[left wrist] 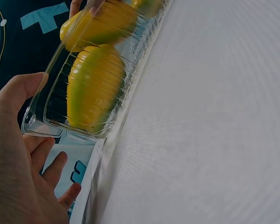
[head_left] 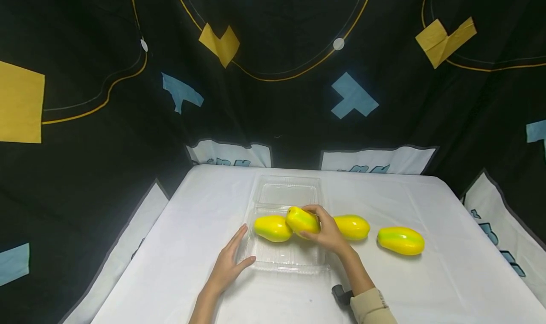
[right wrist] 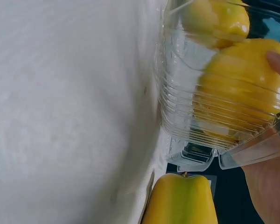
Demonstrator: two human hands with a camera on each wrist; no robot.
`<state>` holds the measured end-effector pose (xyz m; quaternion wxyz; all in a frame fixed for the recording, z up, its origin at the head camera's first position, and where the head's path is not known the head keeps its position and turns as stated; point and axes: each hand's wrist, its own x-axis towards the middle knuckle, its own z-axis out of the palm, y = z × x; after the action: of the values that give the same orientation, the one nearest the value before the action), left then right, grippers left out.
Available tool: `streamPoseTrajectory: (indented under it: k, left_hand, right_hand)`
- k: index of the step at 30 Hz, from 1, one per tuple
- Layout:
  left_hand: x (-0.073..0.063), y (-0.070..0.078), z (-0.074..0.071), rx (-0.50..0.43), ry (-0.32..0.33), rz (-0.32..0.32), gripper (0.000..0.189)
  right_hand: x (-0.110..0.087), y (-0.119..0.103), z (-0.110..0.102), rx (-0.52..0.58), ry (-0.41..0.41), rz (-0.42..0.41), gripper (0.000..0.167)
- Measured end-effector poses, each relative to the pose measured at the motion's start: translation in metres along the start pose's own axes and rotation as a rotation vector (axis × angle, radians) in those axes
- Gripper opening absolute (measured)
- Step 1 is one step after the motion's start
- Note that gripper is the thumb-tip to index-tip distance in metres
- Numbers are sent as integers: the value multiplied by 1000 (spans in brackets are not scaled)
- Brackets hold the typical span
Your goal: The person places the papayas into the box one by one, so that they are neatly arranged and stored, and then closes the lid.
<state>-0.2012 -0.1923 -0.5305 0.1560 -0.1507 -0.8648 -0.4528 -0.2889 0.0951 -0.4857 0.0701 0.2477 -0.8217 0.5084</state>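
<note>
A clear plastic clamshell container (head_left: 283,262) lies unfolded on the table, its lid (head_left: 290,191) laid back on the far side. In its left part rests a yellow-green papaya (head_left: 273,228). My right hand (head_left: 326,231) grips a second papaya (head_left: 302,220) between thumb and fingers, tilted over the container and overlapping the first one. In the right wrist view the held papaya (right wrist: 242,84) shows through the ribbed wall. My left hand (head_left: 230,262) is at the container's left side, fingers extended; in the left wrist view its thumb (left wrist: 30,86) touches the rim.
Right of the container lie two more papayas, one papaya (head_left: 351,227) close behind my right hand and another papaya (head_left: 401,241) farther right. A black object (head_left: 341,294) shows by the right wrist. The white table (head_left: 170,267) ends at a dark curtain (head_left: 277,120).
</note>
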Motion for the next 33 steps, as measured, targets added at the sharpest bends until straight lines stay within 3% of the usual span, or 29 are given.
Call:
streamPoseTrajectory:
  k: [8, 23, 25, 30, 33]
  left_hand:
    - [1, 0, 0, 5, -6, -11, 74]
    - [1, 1, 1, 36, 10, 5, 74]
    - [1, 1, 1, 33, 8, 7, 74]
    - [1, 0, 2, 32, 11, 12, 73]
    - [1, 0, 2, 31, 12, 10, 73]
  right_hand:
    - [1, 3, 0, -10, -10, -52, 63]
    - [-1, 2, -1, -22, -46, -28, 62]
    - [-2, -8, -3, -21, -52, -28, 60]
    - [-2, -6, -3, -38, -58, -43, 59]
    - [-1, 7, -2, -55, -61, -59, 60]
